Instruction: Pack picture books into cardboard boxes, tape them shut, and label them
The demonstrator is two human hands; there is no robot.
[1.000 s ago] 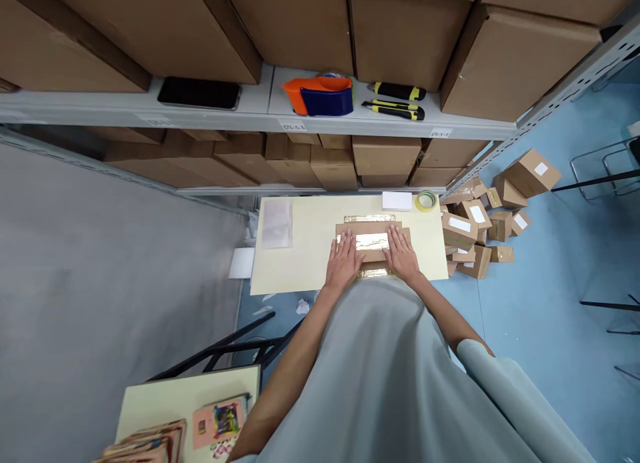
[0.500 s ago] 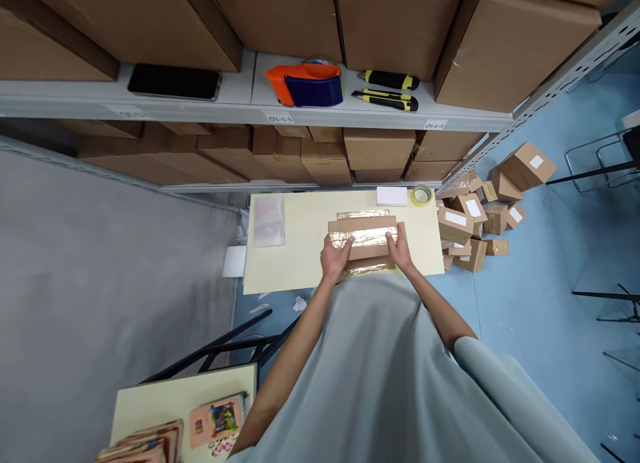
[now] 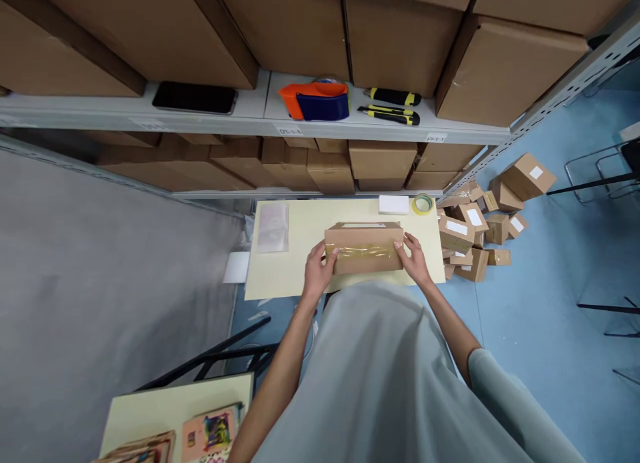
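Observation:
A brown cardboard box [image 3: 363, 247] with a clear tape band across it stands on the pale yellow table [image 3: 300, 249]. My left hand [image 3: 319, 271] grips its left end, fingers curled round the side. My right hand [image 3: 414, 259] grips its right end the same way. The box sits between both hands near the table's front edge, just ahead of my grey shirt.
A clear plastic bag [image 3: 273, 227] lies at the table's left. A white pad [image 3: 394, 204] and a tape roll [image 3: 423, 203] sit at the back right. Small taped boxes [image 3: 473, 231] are heaped on the blue floor. The shelf holds a tape dispenser [image 3: 315, 100], knives [image 3: 391, 106] and a phone [image 3: 195, 97].
My hands went from lying flat on the box's flaps to gripping its two ends. The box has been turned over or raised, showing a closed taped side.

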